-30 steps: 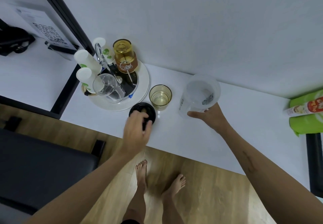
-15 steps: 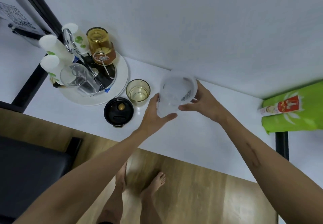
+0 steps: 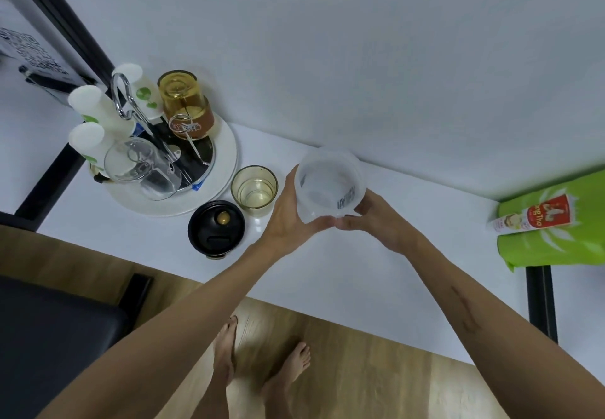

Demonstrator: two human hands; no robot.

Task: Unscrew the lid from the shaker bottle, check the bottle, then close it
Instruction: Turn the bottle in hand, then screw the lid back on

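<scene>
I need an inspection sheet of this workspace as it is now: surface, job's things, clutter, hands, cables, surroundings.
Surface: white table, against a white wall.
Job's things: clear shaker bottle open, held above the table; black lid lying apart on the table.
Clutter: amber glass beside the lid; round tray with upturned glasses and white bottles; green bag at right.
Hands: left hand and right hand both hold the bottle.
Cables: nothing seen.
Surroundings: wooden floor, bare feet, dark seat at left.

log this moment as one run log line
step: check bottle | both hands: left hand and right hand grip frosted plastic shaker bottle, open | round black lid: off, on white table
</scene>
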